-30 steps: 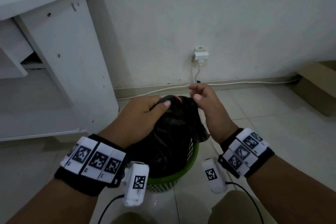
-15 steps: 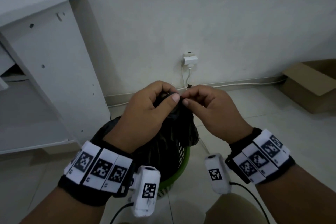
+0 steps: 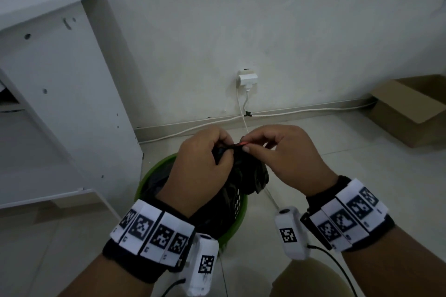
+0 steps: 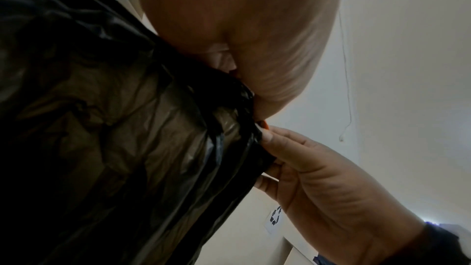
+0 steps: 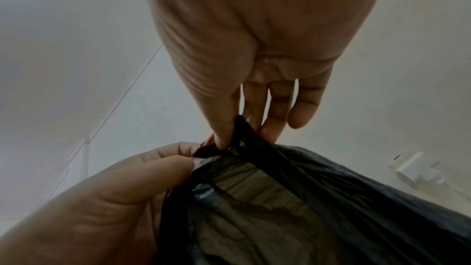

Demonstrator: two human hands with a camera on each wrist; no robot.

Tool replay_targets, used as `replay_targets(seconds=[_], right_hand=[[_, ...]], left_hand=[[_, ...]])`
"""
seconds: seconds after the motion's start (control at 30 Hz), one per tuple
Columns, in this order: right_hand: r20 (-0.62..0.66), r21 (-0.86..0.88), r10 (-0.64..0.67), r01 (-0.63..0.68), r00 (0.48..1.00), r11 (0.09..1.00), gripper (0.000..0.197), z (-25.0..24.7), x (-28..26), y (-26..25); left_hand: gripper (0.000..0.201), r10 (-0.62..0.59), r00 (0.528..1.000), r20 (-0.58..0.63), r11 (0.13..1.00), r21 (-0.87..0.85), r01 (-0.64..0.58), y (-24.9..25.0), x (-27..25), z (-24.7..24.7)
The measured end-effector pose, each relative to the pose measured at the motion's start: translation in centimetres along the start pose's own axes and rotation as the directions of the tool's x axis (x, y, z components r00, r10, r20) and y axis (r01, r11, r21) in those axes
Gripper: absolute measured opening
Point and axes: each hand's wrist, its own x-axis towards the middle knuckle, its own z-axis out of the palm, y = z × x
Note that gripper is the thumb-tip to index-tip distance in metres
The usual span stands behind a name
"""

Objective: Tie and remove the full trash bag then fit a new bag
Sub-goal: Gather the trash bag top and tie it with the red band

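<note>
The full black trash bag [image 3: 243, 176] sits in the green mesh bin [image 3: 237, 218] on the tiled floor, directly below both hands, with its mouth gathered up into a bunch between them. The left hand [image 3: 200, 171] has its grip closed on the gathered neck, thumb and fingers curled round the plastic. Just beside it, touching the same bunch, the right hand [image 3: 287, 159] holds a narrow pinch grip on the top edge and on a thin red drawstring [image 3: 242, 143]; its remaining fingers are loosely spread away from the bag, as the right wrist view shows.

By my reading the task is at its first step. The mouth is drawn together, but no finished knot is visible, and in the right wrist view there is an open gap in the plastic just under the pinch. Whether a first loop has been thrown I cannot tell.

What is left, as far as I can judge: closing the knot, lifting the bag out of the bin, and fitting a new bag, which appears in none of the views.
</note>
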Motion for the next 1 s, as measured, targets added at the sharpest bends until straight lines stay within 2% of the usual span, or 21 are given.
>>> replay_targets(seconds=[0.07, 0.1, 0.13, 0.17, 0.2, 0.23, 0.27, 0.3, 0.4, 0.43, 0.5, 0.57, 0.67, 0.73, 0.8, 0.9, 0.97, 1.0], right_hand=[[0.025, 0.103, 0.069, -0.071, 0.997, 0.992, 0.010, 0.0, -0.2, 0.0], [0.047, 0.181, 0.109, -0.116, 0.993, 0.977, 0.010, 0.0, -0.3, -0.1], [0.068, 0.268, 0.137, -0.151, 0.988, 0.952, 0.010, 0.0, -0.4, -0.2], [0.084, 0.354, 0.160, -0.179, 0.984, 0.918, 0.010, 0.2, -0.5, -0.3], [0.091, 0.422, 0.176, -0.198, 0.980, 0.885, 0.010, 0.3, -0.5, -0.4], [0.086, 0.461, 0.189, -0.207, 0.978, 0.863, 0.009, 0.6, -0.6, -0.4], [0.069, 0.477, 0.201, -0.209, 0.977, 0.854, 0.009, 0.9, -0.6, -0.3], [0.047, 0.477, 0.212, -0.208, 0.976, 0.854, 0.009, 1.2, -0.7, -0.1], [0.041, 0.508, 0.231, -0.220, 0.972, 0.833, 0.010, 1.7, -0.8, 0.2], [0.065, 0.543, 0.248, -0.243, 0.967, 0.804, 0.010, 1.8, -0.8, 0.3], [0.137, 0.612, 0.290, -0.311, 0.947, 0.727, 0.010, 1.9, -0.8, 0.7], [0.214, 0.632, 0.316, -0.377, 0.924, 0.676, 0.009, 2.1, -0.9, 1.3], [0.320, 0.741, 0.322, -0.447, 0.891, 0.501, 0.010, 2.6, -1.3, 2.4], [0.376, 0.800, 0.298, -0.469, 0.878, 0.374, 0.029, 3.1, -1.5, 3.3], [0.386, 0.853, 0.266, -0.452, 0.883, 0.263, 0.035, 3.8, -1.5, 4.1], [0.380, 0.914, 0.215, -0.401, 0.900, 0.066, 0.021, 5.1, -1.4, 3.9], [0.373, 0.926, 0.244, -0.377, 0.895, -0.034, 0.010, 5.7, -1.3, 3.2], [0.365, 0.930, 0.283, -0.363, 0.887, -0.062, 0.014, 5.8, -1.3, 3.0]], left_hand=[[0.020, 0.019, 0.999, 0.031, 1.000, 0.021, -0.019, -0.4, -0.2, 0.2], [0.023, 0.010, 0.997, 0.082, 1.000, -0.020, -0.009, -0.7, -0.3, 0.5], [0.022, -0.031, 0.987, 0.155, 0.988, -0.142, 0.053, -0.9, -0.5, 0.7], [0.023, -0.088, 0.967, 0.241, 0.926, -0.339, 0.168, -0.7, -0.7, 0.8], [0.029, -0.124, 0.942, 0.311, 0.791, -0.543, 0.283, -0.4, -0.9, 0.9], [0.039, -0.153, 0.926, 0.345, 0.630, -0.687, 0.361, -0.3, -1.2, 1.2], [0.049, -0.173, 0.922, 0.346, 0.545, -0.746, 0.383, -0.2, -1.3, 1.4], [0.056, -0.187, 0.920, 0.344, 0.563, -0.730, 0.388, -0.1, -1.4, 1.6], [0.063, -0.187, 0.916, 0.355, 0.749, -0.552, 0.367, 0.1, -1.5, 1.9], [0.060, -0.187, 0.927, 0.326, 0.791, -0.510, 0.339, -0.3, -1.6, 2.0], [0.041, -0.158, 0.947, 0.278, 0.831, -0.481, 0.280, -1.1, -1.6, 2.1], [0.040, -0.111, 0.957, 0.268, 0.870, -0.439, 0.224, -1.9, -1.7, 2.0], [0.039, -0.052, 0.969, 0.241, 0.936, -0.327, 0.131, -3.1, -2.0, 1.6], [0.030, 0.000, 0.983, 0.184, 0.951, -0.303, 0.057, -3.9, -2.1, 1.4], [0.025, 0.013, 0.987, 0.163, 0.937, -0.347, 0.045, -4.6, -2.3, 1.6], [0.022, -0.057, 0.970, 0.235, 0.882, -0.444, 0.159, -5.2, -2.8, 1.7], [0.023, -0.044, 0.956, 0.290, 0.898, -0.407, 0.165, -5.7, -3.4, 1.5], [0.023, -0.029, 0.952, 0.304, 0.922, -0.359, 0.142, -6.3, -3.7, 1.4]])
